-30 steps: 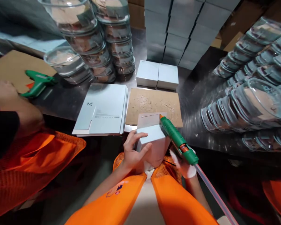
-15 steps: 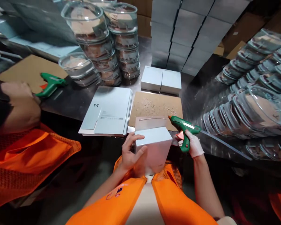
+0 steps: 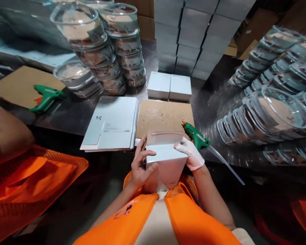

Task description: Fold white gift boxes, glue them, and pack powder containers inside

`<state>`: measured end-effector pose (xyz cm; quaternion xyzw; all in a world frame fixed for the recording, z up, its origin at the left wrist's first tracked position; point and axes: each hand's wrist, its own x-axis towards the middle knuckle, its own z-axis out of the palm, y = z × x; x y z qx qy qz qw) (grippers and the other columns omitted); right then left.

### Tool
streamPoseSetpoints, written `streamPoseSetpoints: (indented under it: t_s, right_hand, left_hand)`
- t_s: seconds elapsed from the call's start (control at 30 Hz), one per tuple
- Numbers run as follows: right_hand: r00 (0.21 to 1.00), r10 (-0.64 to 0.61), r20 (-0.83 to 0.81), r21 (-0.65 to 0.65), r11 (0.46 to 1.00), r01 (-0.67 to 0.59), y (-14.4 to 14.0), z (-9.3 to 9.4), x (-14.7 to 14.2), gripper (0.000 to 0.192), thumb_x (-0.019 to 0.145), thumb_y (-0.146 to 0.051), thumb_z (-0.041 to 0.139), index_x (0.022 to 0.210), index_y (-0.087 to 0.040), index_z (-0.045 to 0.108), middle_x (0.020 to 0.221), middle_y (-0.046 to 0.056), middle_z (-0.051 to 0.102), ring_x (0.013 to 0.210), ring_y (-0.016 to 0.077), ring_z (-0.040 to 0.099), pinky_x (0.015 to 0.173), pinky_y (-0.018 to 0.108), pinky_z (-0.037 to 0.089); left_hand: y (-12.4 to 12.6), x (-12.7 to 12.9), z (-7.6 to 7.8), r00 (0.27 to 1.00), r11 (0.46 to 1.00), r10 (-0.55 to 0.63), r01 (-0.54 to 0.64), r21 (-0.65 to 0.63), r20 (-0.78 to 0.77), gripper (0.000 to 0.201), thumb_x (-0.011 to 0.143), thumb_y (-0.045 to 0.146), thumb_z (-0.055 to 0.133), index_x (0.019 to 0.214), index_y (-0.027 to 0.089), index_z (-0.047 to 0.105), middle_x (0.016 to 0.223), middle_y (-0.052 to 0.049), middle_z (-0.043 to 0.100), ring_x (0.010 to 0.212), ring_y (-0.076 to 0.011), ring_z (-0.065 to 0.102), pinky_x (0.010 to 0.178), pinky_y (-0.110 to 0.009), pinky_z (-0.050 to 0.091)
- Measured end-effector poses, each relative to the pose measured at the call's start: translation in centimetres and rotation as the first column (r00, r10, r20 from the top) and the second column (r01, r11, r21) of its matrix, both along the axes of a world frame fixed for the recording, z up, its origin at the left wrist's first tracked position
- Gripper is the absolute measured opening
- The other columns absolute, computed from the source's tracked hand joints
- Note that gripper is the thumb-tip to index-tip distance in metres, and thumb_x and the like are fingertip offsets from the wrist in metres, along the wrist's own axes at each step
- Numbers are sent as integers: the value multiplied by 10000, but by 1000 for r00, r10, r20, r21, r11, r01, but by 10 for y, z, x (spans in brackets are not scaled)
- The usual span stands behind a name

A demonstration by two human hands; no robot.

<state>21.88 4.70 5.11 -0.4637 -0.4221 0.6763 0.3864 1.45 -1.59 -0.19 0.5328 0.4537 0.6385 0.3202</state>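
A white cardboard box point(image 3: 168, 166) is held close to my orange vest, its narrow flap point(image 3: 165, 138) raised on the far side. My left hand point(image 3: 142, 166) grips the box's left side, thumb on the near face and fingers at the top edge. On the right side, my right hand point(image 3: 191, 154), in a white glove with bare fingertips, holds the box with its thumb on top. Just beyond that hand lies a green glue gun point(image 3: 196, 136), its orange nozzle over the cardboard sheet point(image 3: 165, 119) and a clear glue stick trailing behind.
Flat white box blanks point(image 3: 112, 124) are stacked at left. Two closed white boxes point(image 3: 169, 85) stand behind the cardboard, before a tall box stack point(image 3: 191, 37). Clear round tubs point(image 3: 107, 61) rise at left, with more tubs point(image 3: 265, 112) at right. A co-worker's arm point(image 3: 9, 132) is near another green glue gun point(image 3: 46, 98).
My right hand has let go of the glue gun, which now lies on the table, and has moved left onto the box. The co-worker's hand has moved left, away from the other glue gun.
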Motion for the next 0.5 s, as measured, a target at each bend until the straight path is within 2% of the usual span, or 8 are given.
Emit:
streamPoseSetpoints:
  t_s: [0.07,0.13,0.17,0.23,0.3,0.4,0.47,0.5]
  right_hand:
    - [998,5,-64,36,999,-3,0,-11,4,535,770,-625,883,1104,-225,763,1037,61,800,897,259,766,807,366,609]
    - [992,110,-58,220,971,-95,0,-19,18,672,777,-835,761,1071,-231,785,1173,100,783,1100,313,750,963,442,595]
    - [981,193,-22,329,928,-175,-1,-20,26,771,740,-922,700,1071,-233,799,1261,121,759,1214,345,712,1046,486,562]
    - [944,308,115,495,807,-323,-2,-18,39,856,676,-958,697,1151,-254,807,1434,142,682,1382,380,615,1162,546,477]
    - [912,314,265,574,709,-411,-3,-13,43,708,757,-804,803,1250,-296,786,1531,133,622,1443,357,572,1209,557,431]
    - [886,280,370,649,605,-462,-4,-6,36,355,983,-500,746,1295,-335,774,1508,104,659,1424,281,598,1214,517,446]
    - [880,281,384,680,558,-475,-4,-6,29,291,1051,-410,660,1310,-342,772,1429,96,720,1400,250,622,1201,489,472]
    - [878,281,387,681,554,-478,-5,-7,28,285,1065,-394,638,1311,-347,773,1400,91,740,1397,240,627,1201,477,476]
  left_hand:
    - [-2,2,-2,995,1000,4,-4,5,98,423,867,524,831,1147,240,692,1410,-166,666,1316,-314,675,1098,-439,512]
    - [-2,0,-3,982,999,-28,20,44,187,599,877,488,838,1374,298,562,1278,-114,717,1246,-285,720,1098,-458,524]
    - [-1,-2,-3,977,997,-52,37,74,206,645,887,481,832,1422,319,511,1205,-85,727,1208,-278,736,1092,-478,533]
    - [1,-7,-4,982,990,-104,87,110,155,485,929,473,788,1337,313,579,1131,-63,712,1180,-280,738,1073,-511,546]
    - [2,-11,-4,990,986,-129,122,115,54,244,978,468,725,1111,265,700,1129,-77,683,1189,-286,714,1054,-511,554]
    - [2,-13,-3,992,986,-128,129,103,-20,253,1002,473,687,950,234,751,1119,-91,667,1194,-287,696,1038,-492,558]
    - [0,-10,-2,993,990,-119,118,78,1,268,1001,483,686,943,232,759,1110,-95,681,1168,-284,711,1023,-479,564]
    - [-1,-9,-1,993,991,-120,119,61,16,270,1002,483,684,940,231,760,1121,-100,691,1173,-286,714,1022,-476,564]
